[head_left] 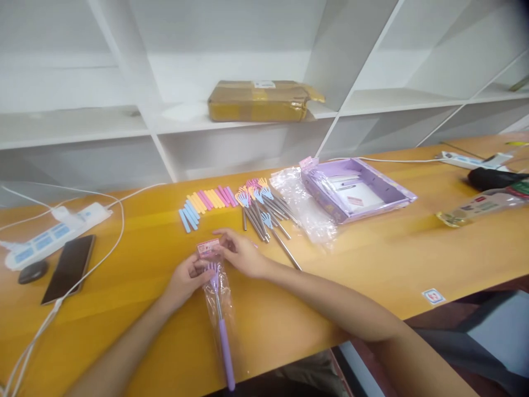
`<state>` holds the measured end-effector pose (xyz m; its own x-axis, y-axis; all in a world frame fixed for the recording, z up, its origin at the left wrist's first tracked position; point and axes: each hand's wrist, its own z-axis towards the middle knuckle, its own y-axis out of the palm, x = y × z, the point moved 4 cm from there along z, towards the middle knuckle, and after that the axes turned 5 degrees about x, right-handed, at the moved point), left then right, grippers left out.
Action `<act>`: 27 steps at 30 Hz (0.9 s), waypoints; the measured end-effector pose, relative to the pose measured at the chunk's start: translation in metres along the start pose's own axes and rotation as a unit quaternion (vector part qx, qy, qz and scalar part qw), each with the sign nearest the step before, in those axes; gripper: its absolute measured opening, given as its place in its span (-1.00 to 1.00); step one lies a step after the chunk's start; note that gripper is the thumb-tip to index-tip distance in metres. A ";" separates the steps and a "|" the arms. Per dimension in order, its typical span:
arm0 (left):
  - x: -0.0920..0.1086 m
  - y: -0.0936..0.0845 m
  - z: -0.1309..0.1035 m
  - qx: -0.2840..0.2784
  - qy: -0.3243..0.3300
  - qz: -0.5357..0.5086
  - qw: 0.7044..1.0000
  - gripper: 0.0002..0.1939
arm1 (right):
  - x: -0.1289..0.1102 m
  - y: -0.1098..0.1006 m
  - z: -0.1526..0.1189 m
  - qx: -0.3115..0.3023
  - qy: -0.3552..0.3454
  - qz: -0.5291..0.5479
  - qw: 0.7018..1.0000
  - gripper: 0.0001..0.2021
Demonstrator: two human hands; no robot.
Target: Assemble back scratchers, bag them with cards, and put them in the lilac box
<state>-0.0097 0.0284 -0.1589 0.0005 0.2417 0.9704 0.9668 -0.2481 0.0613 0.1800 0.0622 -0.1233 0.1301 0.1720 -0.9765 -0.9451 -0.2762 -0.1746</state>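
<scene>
A purple back scratcher (224,344) with a hand-shaped head and a metal rod lies inside a clear plastic bag (232,309), its handle toward the front edge. At the top of the bag is a pink printed card (209,248). My left hand (185,280) grips the bag beside the scratcher's head, fingers closed on the plastic. My right hand (242,252) pinches the right side of the card. Beyond my hands lie several metal back scratcher rods (257,220) with blue, yellow and pink heads. Several blue, yellow and pink handle sleeves (206,199) lie in rows to their left.
A purple open box (372,207) and crumpled plastic bags (318,223) stand at back right. At left are a power strip (58,234), phone (68,269), black mouse (33,272) and white cables. A taped parcel (260,102) rests on the shelf. A plastic package (475,208) lies far right.
</scene>
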 end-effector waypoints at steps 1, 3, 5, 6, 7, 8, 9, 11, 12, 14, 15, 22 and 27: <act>-0.001 -0.001 0.000 0.006 -0.004 -0.016 1.000 -0.33 | 0.000 0.001 -0.007 0.000 0.018 0.003 1.000 -0.57; -0.001 -0.003 0.000 0.029 0.001 -0.062 0.998 -0.36 | -0.002 0.008 -0.026 -0.046 0.052 0.020 0.997 -0.58; 0.000 -0.005 0.000 0.056 0.011 -0.104 0.993 -0.38 | -0.003 0.021 -0.050 -0.147 0.097 0.057 0.983 -0.63; 0.000 -0.006 0.000 0.065 0.013 -0.117 0.991 -0.39 | -0.004 0.027 -0.062 -0.187 0.123 0.080 0.971 -0.65; 0.000 -0.006 0.001 0.070 0.013 -0.126 0.990 -0.40 | -0.005 0.032 -0.072 -0.211 0.150 0.100 0.961 -0.64; 0.000 -0.006 0.001 0.069 0.011 -0.133 0.989 -0.42 | -0.006 0.034 -0.080 -0.219 0.175 0.114 0.953 -0.61; 0.000 -0.005 0.001 0.063 0.010 -0.142 0.988 -0.45 | -0.009 0.034 -0.086 -0.217 0.192 0.127 0.949 -0.58; 0.000 -0.002 0.002 0.029 0.009 -0.168 0.985 -0.48 | -0.020 0.024 -0.090 -0.217 0.196 0.150 0.945 -0.51; 0.001 -0.001 0.003 0.005 0.009 -0.181 0.983 -0.46 | -0.029 0.014 -0.088 -0.222 0.183 0.158 0.945 -0.50; 0.002 0.000 0.004 -0.043 0.007 -0.192 0.980 -0.44 | -0.051 -0.024 -0.080 -0.201 0.123 0.151 0.960 -0.54; 0.002 0.000 0.004 -0.059 0.007 -0.189 0.980 -0.43 | -0.062 -0.051 -0.074 -0.165 0.092 0.128 0.974 -0.59; 0.000 0.001 0.004 -0.102 -0.004 -0.148 0.984 -0.38 | -0.073 -0.318 -0.015 0.291 -0.074 -0.134 0.944 -0.74; -0.001 0.001 0.006 -0.103 -0.009 -0.154 0.983 -0.39 | -0.005 -0.406 0.016 0.302 0.085 -0.252 0.916 -0.80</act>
<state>-0.0068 0.0333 -0.1608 -0.2783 0.3512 0.8940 0.8497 -0.3439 0.3997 0.5584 0.1890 -0.0452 0.5913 -0.0295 -0.8059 -0.7394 0.3792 -0.5564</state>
